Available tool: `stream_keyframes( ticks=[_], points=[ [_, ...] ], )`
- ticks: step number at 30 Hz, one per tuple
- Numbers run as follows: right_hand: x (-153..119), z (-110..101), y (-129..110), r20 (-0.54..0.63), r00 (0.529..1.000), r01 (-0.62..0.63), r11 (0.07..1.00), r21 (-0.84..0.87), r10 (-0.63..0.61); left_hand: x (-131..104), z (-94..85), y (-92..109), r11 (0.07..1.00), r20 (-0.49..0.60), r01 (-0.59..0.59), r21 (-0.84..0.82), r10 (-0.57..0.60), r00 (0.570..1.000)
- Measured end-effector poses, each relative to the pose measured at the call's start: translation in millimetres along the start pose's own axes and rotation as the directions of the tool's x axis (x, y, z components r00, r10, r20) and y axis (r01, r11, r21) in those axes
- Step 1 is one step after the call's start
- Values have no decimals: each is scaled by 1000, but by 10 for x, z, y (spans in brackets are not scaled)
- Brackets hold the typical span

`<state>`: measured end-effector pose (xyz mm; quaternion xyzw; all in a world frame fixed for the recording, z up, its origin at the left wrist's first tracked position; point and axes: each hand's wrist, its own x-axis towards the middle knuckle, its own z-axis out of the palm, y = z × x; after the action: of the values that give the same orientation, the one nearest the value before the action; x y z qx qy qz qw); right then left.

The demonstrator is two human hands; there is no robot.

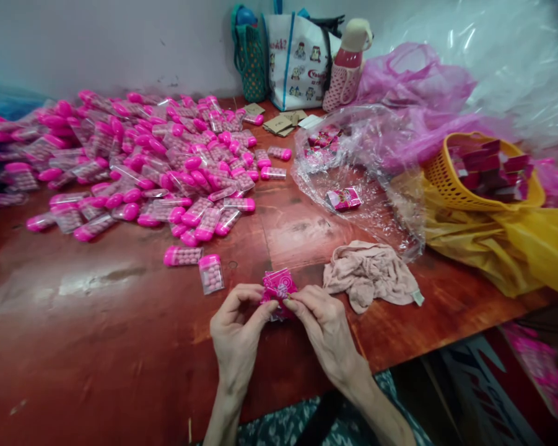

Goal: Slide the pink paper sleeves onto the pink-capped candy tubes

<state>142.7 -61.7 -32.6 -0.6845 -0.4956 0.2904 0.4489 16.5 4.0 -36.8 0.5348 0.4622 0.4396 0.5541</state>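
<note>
Between my two hands, just above the table's front part, is a small pink printed packet [279, 284]. My left hand [241, 322] pinches its left side with thumb and fingers. On its right side my right hand [322, 322] grips it the same way, thumb tips close together. The packet's lower part is partly hidden by my thumbs. Just beyond my left hand lie two clear candy boxes with pink caps, one on its side [183, 256] and one [211, 274] with its cap pointing away from me. Pale pink balls fill them.
A large heap of similar pink-capped boxes [143, 161] covers the back left. Right of my hands lies a crumpled cloth [371, 275]. Behind it are clear plastic [381, 179] with pink packets, and a yellow basket [446, 176] of packets. A bag [295, 62] and bottle [348, 62] stand behind.
</note>
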Motion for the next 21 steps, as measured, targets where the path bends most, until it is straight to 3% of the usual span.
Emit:
stream_keyframes(
  ticks=[3,4,6,9,12,16,17,21],
  points=[
    [10,46,-19,51,997,64,997,-38,-62,35,-88,57,997,272,28,74,-48,961],
    [16,61,-32,72,994,81,996,-45,-77,38,-111,71,995,321,39,91,-66,945],
    [26,80,-73,115,989,102,994,-46,-96,30,-157,84,996,322,56,76,-77,944],
    [47,94,-179,174,980,97,995,5,-97,3,-260,74,993,174,108,-57,-96,980],
    [124,177,-316,131,989,66,998,-20,-62,14,-438,71,953,-70,157,-260,-181,981],
    [365,602,-453,-2,998,59,959,-278,-62,82,-691,120,899,-370,129,-418,-297,880],
    [433,751,-469,-14,998,52,935,-351,-60,98,-736,137,889,-405,116,-443,-314,859],
    [584,1212,-476,-27,999,15,937,-350,-26,120,-836,180,876,-477,46,-479,-304,825]
  ],
)
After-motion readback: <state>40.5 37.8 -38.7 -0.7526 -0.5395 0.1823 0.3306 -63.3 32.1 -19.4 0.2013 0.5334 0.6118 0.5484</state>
